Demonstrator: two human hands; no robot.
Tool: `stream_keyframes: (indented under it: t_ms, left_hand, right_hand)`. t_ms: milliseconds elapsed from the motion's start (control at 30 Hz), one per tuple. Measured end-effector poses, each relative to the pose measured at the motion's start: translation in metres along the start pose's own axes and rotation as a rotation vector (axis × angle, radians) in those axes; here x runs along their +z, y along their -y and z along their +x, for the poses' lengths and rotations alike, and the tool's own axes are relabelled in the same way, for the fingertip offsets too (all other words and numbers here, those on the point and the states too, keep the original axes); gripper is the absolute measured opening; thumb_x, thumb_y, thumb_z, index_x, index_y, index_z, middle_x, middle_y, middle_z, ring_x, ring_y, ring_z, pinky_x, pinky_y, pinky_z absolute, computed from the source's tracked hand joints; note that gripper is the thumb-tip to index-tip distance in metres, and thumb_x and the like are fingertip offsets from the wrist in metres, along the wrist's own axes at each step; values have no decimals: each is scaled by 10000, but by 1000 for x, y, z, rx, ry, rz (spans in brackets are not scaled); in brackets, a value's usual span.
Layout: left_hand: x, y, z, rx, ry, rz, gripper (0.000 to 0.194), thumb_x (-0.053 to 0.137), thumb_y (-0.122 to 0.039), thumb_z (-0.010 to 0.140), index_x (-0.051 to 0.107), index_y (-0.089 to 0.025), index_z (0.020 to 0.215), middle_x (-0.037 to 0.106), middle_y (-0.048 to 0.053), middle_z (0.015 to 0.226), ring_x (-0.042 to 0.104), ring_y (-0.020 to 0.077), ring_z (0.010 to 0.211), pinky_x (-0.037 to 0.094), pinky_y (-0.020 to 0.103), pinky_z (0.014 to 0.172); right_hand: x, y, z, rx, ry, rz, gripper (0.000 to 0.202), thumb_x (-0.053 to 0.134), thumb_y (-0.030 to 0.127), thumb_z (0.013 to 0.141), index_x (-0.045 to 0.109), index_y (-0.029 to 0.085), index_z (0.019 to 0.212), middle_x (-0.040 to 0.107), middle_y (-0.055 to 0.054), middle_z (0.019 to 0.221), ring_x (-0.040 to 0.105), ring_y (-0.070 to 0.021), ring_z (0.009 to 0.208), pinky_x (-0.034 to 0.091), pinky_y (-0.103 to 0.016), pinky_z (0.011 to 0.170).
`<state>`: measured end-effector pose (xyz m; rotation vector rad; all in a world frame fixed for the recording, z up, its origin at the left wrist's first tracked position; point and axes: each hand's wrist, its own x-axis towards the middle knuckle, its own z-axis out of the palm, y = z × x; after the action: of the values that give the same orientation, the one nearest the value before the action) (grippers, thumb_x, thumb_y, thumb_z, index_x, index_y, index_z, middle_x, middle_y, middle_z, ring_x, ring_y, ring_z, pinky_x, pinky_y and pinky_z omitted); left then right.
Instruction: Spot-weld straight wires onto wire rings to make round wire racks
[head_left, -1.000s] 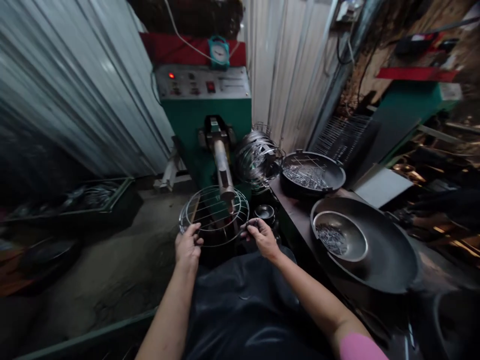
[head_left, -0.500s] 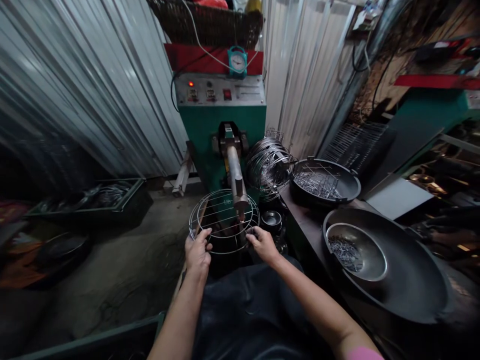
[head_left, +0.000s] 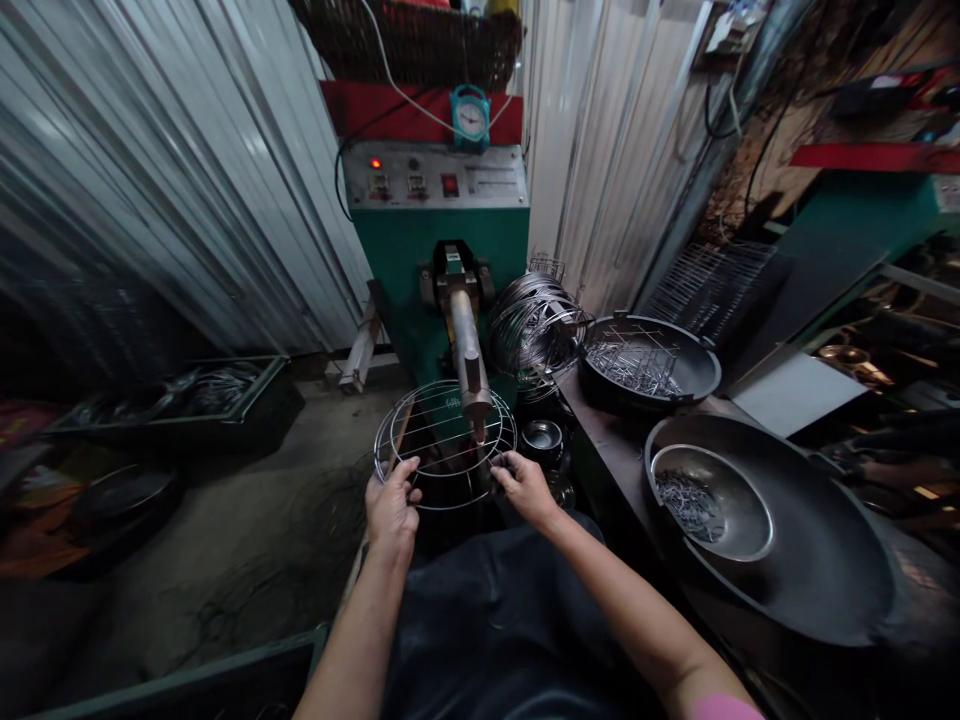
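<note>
A round wire rack point(head_left: 420, 472), made of rings crossed by thin parallel bars, is held level under the arm of a green spot welder point(head_left: 405, 250). My left hand point(head_left: 393, 505) grips its near left rim, thumb on top. At the near right rim, my right hand point(head_left: 521, 485) is closed in a pinch; whether a small piece is also between those fingertips cannot be made out. The welder's upper electrode point(head_left: 480, 430) points down just inside the rack's right side, close to my right fingertips. The lower electrode is hidden in shadow.
A coil of wire rings point(head_left: 536, 325) hangs right of the welder. Further right stand a black pan point(head_left: 697, 370) of wire pieces and a large wok point(head_left: 832, 560) holding a steel bowl point(head_left: 761, 510) of small bits. A green crate point(head_left: 255, 400) sits on the left floor.
The small orange glow at the electrode tip has faded. Both hands keep their hold at the rack, which has barely moved. The view has shifted slightly.
</note>
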<state>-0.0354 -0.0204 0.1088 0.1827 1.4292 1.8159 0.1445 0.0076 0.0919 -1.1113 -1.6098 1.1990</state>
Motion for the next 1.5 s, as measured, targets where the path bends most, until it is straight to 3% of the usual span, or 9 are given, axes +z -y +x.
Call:
stream_keyframes:
  t_ms: [200,367,567,667,800,1033,1167,1333,1500]
  left_hand:
    - [-5,0,-3,8,10,4,390,732,-229,437,450,-186,703,402,-90,562,305,30,422,217,181,377]
    - [-7,1,-2,-31,-51,-6,386,739,-191,420,447,-181,672,445,-80,569,338,32,427,227,171,367]
    - [-14,-3,-2,-279,13,-98,312,689,-144,491,398,-180,599,297,-106,447,231,14,357,195,156,337]
    - [-20,1,4,-379,76,-110,332,666,-146,540,337,-187,574,268,-104,429,211,12,342,204,154,335]
    - [-22,9,11,-457,151,-87,312,632,-178,602,321,-189,574,251,-92,433,225,18,341,220,150,341]
    - [-16,12,3,-588,35,-123,195,573,-176,679,390,-182,611,312,-71,464,263,28,354,240,144,339]
    - [-11,11,-2,-457,17,-130,239,620,-134,633,388,-176,596,294,-89,447,243,23,349,223,147,331]
    - [0,4,-8,-241,19,-127,329,715,-130,492,403,-164,588,318,-107,459,244,11,366,203,153,331]
    - [6,0,-9,-53,-4,-63,378,751,-184,400,491,-149,673,413,-90,543,329,18,422,219,153,357]
  right_hand:
    - [6,4,-9,-20,-24,-48,94,504,285,769,555,206,768,586,21,612,555,-124,534,438,-231,531]
    - [8,11,-10,-23,-59,32,100,530,300,757,553,203,744,599,10,643,558,-124,531,448,-238,530]
    - [-22,29,-18,-14,-334,473,192,558,362,758,530,188,836,633,-9,718,590,-116,557,445,-220,495]
    - [-34,18,-25,39,-445,591,232,613,362,717,528,180,834,634,-13,713,577,-107,537,427,-210,464]
    - [-33,-3,-34,124,-448,654,273,656,374,681,540,171,821,629,-15,703,569,-105,528,425,-211,453]
    - [-27,-14,-40,174,-392,719,311,671,388,669,564,151,841,630,-17,691,585,-107,537,430,-202,453]
    - [-24,0,-39,100,-317,691,251,637,377,713,561,162,818,640,-17,715,600,-108,566,450,-207,492]
    - [-10,20,-23,-19,-64,481,143,569,314,757,568,184,817,635,3,721,607,-112,593,451,-210,517]
    - [2,9,-7,58,25,185,48,520,218,741,549,180,741,593,36,632,548,-81,461,425,-203,482]
